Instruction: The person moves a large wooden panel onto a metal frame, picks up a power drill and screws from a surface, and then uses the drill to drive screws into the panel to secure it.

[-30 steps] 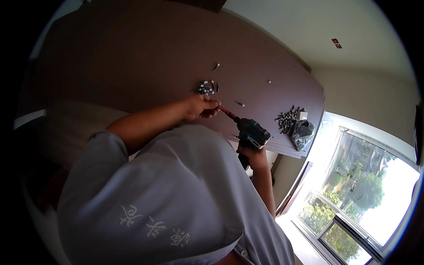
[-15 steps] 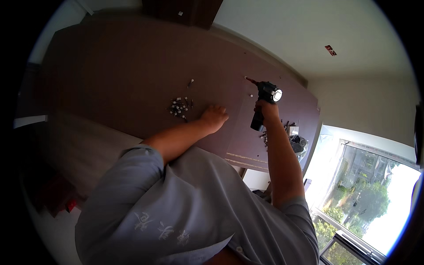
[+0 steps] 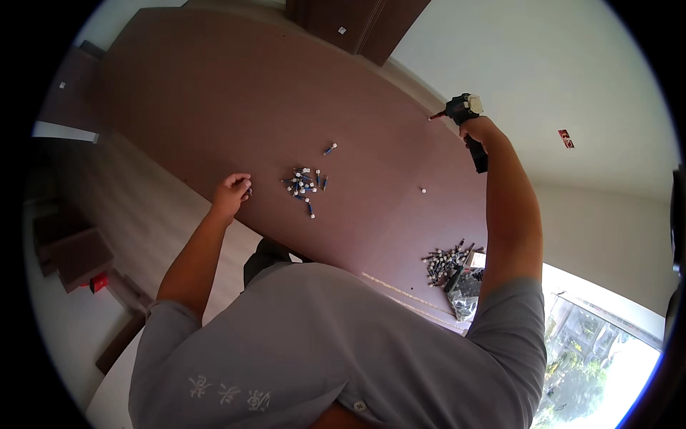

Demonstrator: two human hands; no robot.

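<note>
My right hand grips a dark cordless drill by its handle. The red bit points left, its tip at the far right edge of a large brown panel. By the panel's near left edge, my left hand has its fingers curled in. A small piece seems to show at those fingertips, too small to name. Right of this hand lies a pile of furniture connector bolts, blue with white heads. One loose bolt sits beyond the pile.
At the panel's near right, dark fittings are heaped beside a clear plastic bag. A small white round piece sits on the panel's right part. A white wall rises behind the drill. Brown boxes stand on the left.
My left hand has moved left, from the panel's middle to its near left edge. The drill has gone farther out, toward the panel's far edge. The whole view has shifted.
</note>
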